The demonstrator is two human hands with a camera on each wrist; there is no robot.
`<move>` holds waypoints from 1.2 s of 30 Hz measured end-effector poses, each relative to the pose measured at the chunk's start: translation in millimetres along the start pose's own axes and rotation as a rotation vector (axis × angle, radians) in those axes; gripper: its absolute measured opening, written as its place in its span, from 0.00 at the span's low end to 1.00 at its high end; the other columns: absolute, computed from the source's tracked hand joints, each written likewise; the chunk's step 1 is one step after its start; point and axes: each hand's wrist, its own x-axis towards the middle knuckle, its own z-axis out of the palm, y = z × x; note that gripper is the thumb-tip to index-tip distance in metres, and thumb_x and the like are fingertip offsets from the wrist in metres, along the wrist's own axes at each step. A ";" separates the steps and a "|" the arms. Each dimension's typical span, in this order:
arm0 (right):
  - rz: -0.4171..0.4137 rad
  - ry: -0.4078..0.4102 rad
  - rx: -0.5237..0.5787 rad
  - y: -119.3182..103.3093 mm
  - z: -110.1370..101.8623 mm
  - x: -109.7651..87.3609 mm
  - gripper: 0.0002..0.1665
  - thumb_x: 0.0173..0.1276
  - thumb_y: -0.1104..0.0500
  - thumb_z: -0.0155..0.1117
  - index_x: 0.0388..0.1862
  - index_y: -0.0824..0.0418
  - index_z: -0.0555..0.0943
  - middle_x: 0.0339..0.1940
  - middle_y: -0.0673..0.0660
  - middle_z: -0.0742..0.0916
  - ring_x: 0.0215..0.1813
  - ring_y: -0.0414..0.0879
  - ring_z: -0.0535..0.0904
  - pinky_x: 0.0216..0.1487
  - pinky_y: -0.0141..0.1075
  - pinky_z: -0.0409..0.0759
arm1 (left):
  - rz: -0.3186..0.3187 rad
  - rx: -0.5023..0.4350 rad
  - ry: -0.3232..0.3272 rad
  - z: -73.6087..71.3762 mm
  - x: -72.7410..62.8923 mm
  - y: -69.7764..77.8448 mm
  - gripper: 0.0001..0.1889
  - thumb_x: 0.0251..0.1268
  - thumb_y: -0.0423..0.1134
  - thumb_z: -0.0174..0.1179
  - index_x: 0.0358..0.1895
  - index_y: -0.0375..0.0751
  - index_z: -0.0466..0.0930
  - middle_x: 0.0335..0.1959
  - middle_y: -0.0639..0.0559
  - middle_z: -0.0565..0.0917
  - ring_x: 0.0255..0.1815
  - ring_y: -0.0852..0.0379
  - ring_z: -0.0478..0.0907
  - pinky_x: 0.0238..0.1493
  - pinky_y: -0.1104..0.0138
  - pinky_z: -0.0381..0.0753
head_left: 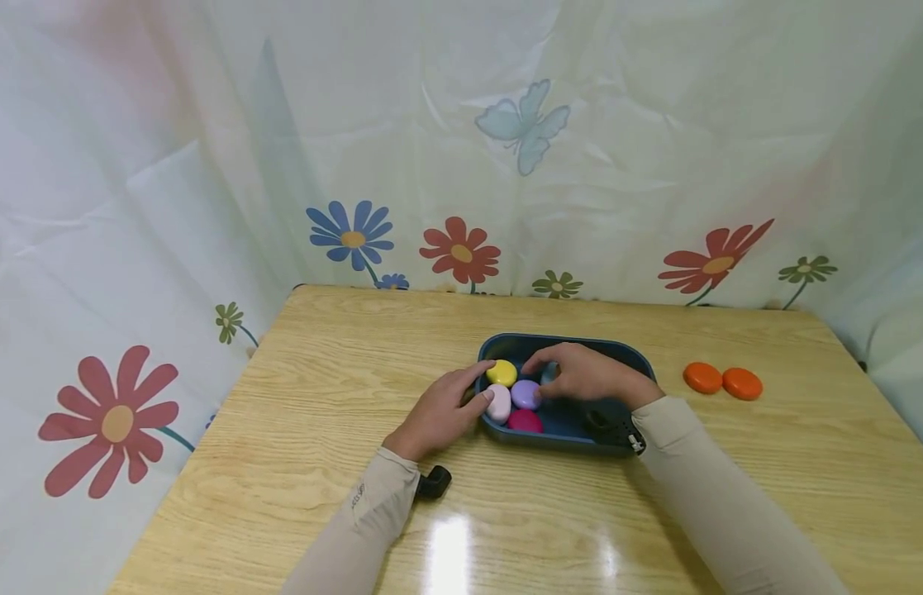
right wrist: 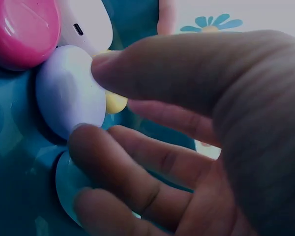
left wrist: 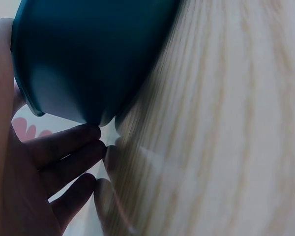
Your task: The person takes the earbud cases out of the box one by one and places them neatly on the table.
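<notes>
Navy tray [head_left: 568, 423]: on a wood-grain table [head_left: 305, 413], holding a yellow piece [head_left: 501, 373], pale pink piece [head_left: 498, 406], lavender piece [head_left: 525, 396], magenta piece [head_left: 525, 421] and blue piece [head_left: 549, 374], all pebble-shaped.
Right hand [head_left: 583, 372]: inside the tray, fingers loosely parted, thumb at the lavender piece's edge, fingertips over the blue piece; no firm hold evident.
Left hand [head_left: 435, 413]: at the tray's left end, index finger and thumb extended over the edge, nothing plainly gripped.
Orange pieces [head_left: 702, 378]: side by side on the table, right of the tray.
Tally: five in, two out; judged mostly done, orange pieces apparently left.
</notes>
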 end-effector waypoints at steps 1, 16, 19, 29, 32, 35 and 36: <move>0.001 -0.005 -0.009 0.4 0.0 0.2 0.21 0.67 0.56 0.71 0.57 0.62 0.83 0.54 0.57 0.84 0.42 0.49 0.75 0.44 0.41 0.76 | 0.000 -0.002 0.001 -0.3 -0.2 0.2 0.30 0.76 0.65 0.43 0.77 0.64 0.63 0.71 0.58 0.71 0.71 0.53 0.66 0.70 0.52 0.66; -0.023 -0.030 -0.133 3.2 6.3 3.4 0.26 0.64 0.55 0.75 0.60 0.58 0.83 0.58 0.54 0.83 0.56 0.49 0.77 0.59 0.49 0.77 | -0.001 -0.007 -0.004 -0.3 -0.7 1.8 0.29 0.77 0.64 0.44 0.77 0.65 0.62 0.71 0.60 0.70 0.72 0.55 0.65 0.71 0.53 0.65; -0.045 -0.035 -0.170 3.5 6.6 4.4 0.27 0.63 0.54 0.75 0.61 0.60 0.83 0.58 0.55 0.83 0.58 0.50 0.78 0.61 0.50 0.77 | 0.003 -0.013 -0.003 -0.5 -1.0 2.4 0.29 0.77 0.63 0.44 0.77 0.64 0.62 0.72 0.60 0.70 0.72 0.55 0.65 0.71 0.53 0.65; -0.031 -0.061 -0.235 -0.5 6.4 8.3 0.29 0.61 0.54 0.77 0.60 0.62 0.83 0.52 0.55 0.83 0.49 0.47 0.78 0.55 0.48 0.79 | 0.009 -0.007 -0.004 -0.4 -0.2 2.0 0.30 0.77 0.63 0.44 0.77 0.62 0.62 0.72 0.59 0.70 0.72 0.55 0.65 0.72 0.54 0.64; -0.005 -0.052 -0.236 -1.7 7.2 8.9 0.28 0.61 0.53 0.77 0.58 0.62 0.83 0.53 0.56 0.83 0.50 0.48 0.78 0.56 0.49 0.79 | 0.009 -0.010 -0.004 -0.5 0.0 1.8 0.29 0.77 0.63 0.44 0.77 0.62 0.62 0.71 0.59 0.70 0.72 0.55 0.65 0.72 0.54 0.65; 0.022 -0.041 -0.233 -3.3 8.2 9.0 0.27 0.61 0.52 0.77 0.56 0.63 0.83 0.53 0.56 0.83 0.50 0.48 0.77 0.56 0.50 0.78 | 0.009 -0.013 -0.001 -0.3 -0.3 1.8 0.29 0.77 0.63 0.44 0.77 0.63 0.62 0.71 0.59 0.70 0.72 0.55 0.65 0.71 0.54 0.65; 0.028 -0.039 -0.235 -3.8 8.5 8.9 0.27 0.61 0.52 0.77 0.56 0.63 0.83 0.53 0.56 0.83 0.49 0.48 0.77 0.56 0.49 0.79 | 0.010 -0.012 -0.001 -0.2 -0.5 1.8 0.29 0.77 0.63 0.44 0.77 0.64 0.62 0.71 0.59 0.70 0.72 0.55 0.65 0.71 0.54 0.65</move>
